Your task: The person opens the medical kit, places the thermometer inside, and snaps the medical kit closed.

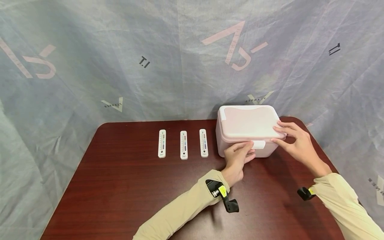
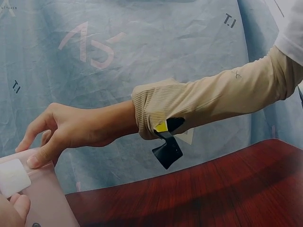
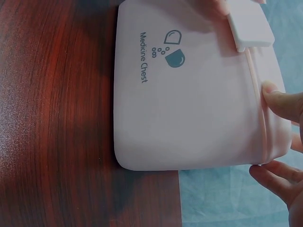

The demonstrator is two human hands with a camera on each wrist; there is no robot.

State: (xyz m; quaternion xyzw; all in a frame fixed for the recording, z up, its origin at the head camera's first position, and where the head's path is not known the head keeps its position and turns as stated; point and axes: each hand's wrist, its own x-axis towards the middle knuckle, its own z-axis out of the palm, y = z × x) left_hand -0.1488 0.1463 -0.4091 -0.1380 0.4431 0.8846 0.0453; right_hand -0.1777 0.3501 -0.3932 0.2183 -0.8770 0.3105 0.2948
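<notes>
so, the pink box sits at the far right of the dark red table, lid down, near the grey curtain. the left hand is at its front, fingertips by the white latch; whether they pinch it, i can't tell. the right hand is spread over the lid's near right corner, thumb on the front edge, other fingertips on the top and side. left of the box, three white thermometers stand in a row, upright to the view and apart: left one, middle one, right one. the right wrist view shows "medicine chest" on the box front. both sleeves are beige.
</notes>
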